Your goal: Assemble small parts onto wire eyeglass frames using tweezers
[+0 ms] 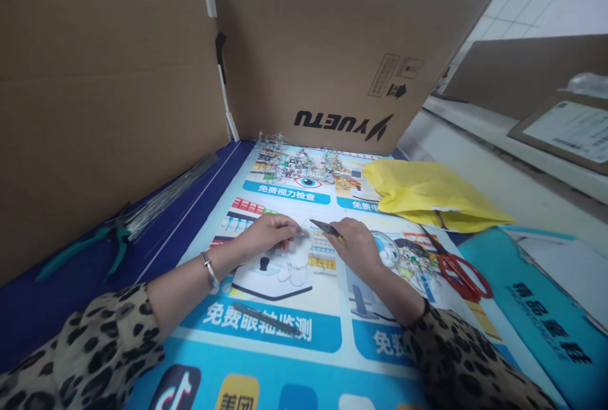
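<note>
My left hand (pixel 270 234) is closed, its thumb and fingers pinching a thin bent wire piece (pixel 298 267) that hangs in loops over the printed sheet (pixel 327 321). My right hand (pixel 358 248) wraps round pliers (pixel 325 227), with their narrow dark jaws pointing left, close to the left fingertips. Whether the jaws touch the wire I cannot tell. Below the left hand, a slim dark tool (pixel 266 319) lies on the sheet. A heap of shaped thin wire pieces (pixel 323 166) is at the far end.
Open cardboard walls (pixel 332 55) stand at the left and back. Teal-handled pliers (pixel 118 242) and a bundle of straight wires (pixel 171 198) lie left. On the right are a yellow bag (pixel 432 191), red-handled scissors (pixel 463 274) and a teal box piece (pixel 541 315).
</note>
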Demonstrator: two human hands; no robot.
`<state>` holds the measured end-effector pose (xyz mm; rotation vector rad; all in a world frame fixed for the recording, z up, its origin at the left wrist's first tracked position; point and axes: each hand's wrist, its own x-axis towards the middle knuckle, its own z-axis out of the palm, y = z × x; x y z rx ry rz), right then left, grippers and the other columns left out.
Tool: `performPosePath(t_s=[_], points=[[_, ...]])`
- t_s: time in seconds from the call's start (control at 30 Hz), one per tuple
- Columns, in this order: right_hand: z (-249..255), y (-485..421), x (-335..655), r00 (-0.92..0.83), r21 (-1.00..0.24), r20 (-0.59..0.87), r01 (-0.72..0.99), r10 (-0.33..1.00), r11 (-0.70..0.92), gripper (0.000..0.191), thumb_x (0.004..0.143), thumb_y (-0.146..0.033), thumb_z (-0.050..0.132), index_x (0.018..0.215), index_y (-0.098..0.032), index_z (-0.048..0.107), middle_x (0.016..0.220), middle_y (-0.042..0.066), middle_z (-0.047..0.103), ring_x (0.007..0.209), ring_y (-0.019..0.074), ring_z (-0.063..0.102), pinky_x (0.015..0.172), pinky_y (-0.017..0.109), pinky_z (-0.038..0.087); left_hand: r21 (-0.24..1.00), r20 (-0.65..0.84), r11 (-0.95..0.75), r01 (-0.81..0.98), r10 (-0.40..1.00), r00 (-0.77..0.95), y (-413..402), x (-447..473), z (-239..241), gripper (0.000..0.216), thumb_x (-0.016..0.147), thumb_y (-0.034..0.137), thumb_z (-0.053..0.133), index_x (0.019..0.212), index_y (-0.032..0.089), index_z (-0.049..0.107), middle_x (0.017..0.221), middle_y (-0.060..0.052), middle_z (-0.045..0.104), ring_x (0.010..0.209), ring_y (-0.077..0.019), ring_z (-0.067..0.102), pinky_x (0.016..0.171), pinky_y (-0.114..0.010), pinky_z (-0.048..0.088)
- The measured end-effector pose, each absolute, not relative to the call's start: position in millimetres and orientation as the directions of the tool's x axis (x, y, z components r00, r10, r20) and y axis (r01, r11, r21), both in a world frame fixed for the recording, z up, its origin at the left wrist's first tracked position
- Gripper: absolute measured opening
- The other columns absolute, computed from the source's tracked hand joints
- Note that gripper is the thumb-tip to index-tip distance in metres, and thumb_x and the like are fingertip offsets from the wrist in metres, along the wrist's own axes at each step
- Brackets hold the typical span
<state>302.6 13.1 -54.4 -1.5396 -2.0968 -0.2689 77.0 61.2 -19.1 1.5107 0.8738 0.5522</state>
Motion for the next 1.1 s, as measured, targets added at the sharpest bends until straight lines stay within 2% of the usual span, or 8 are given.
performPosePath(t_s=[0.2,0.4,0.83,1.1], points=[[-53,12,300,-0.200,-0.138,0.477,0.945,0.856,0.298,0.020,0.083,-0.034,0.053,0.089,-0.018,0.064,0.077,0.005,0.061,0.077,0.0180,0.054,0.071,0.029,0.038,0.973,-0.149,-0.001,0.232,0.764,0.627,64,76,-22,0.019,0.074,0.029,0.054,0.078,0.013,0.064,0.051,0.001,0.055,0.045,-0.0077,0.047,0.043,-0.019,0.030],[-51,10,299,-0.204,-0.130,0.437,0.949,0.876,0.286,0.019,0.083,-0.033,0.052,0.088,-0.018,0.065,0.077,0.005,0.061,0.076,0.0175,0.054,0.070,0.027,0.038,0.968,-0.155,0.004,0.253,0.800,0.580,66,78,-27,0.017,0.075,0.030,0.052,0.075,0.014,0.059,0.049,0.002,0.055,0.040,-0.0057,0.041,0.042,-0.018,0.030],[-49,8,296,-0.159,-0.209,0.388,0.944,0.908,0.255,0.020,0.083,-0.035,0.052,0.085,-0.021,0.065,0.076,0.002,0.061,0.073,0.0158,0.055,0.066,0.026,0.039,0.970,-0.165,0.033,0.242,0.816,0.553,66,79,-28,0.018,0.077,0.029,0.050,0.073,0.014,0.056,0.050,0.002,0.054,0.042,-0.0065,0.045,0.043,-0.018,0.034],[-49,7,296,-0.155,-0.208,0.375,0.947,0.914,0.246,0.020,0.082,-0.035,0.052,0.087,-0.021,0.065,0.077,0.003,0.062,0.074,0.0157,0.057,0.066,0.026,0.040,0.972,-0.160,0.029,0.233,0.811,0.563,67,79,-30,0.017,0.077,0.029,0.049,0.069,0.015,0.053,0.048,0.003,0.052,0.042,-0.0071,0.047,0.043,-0.018,0.037]])
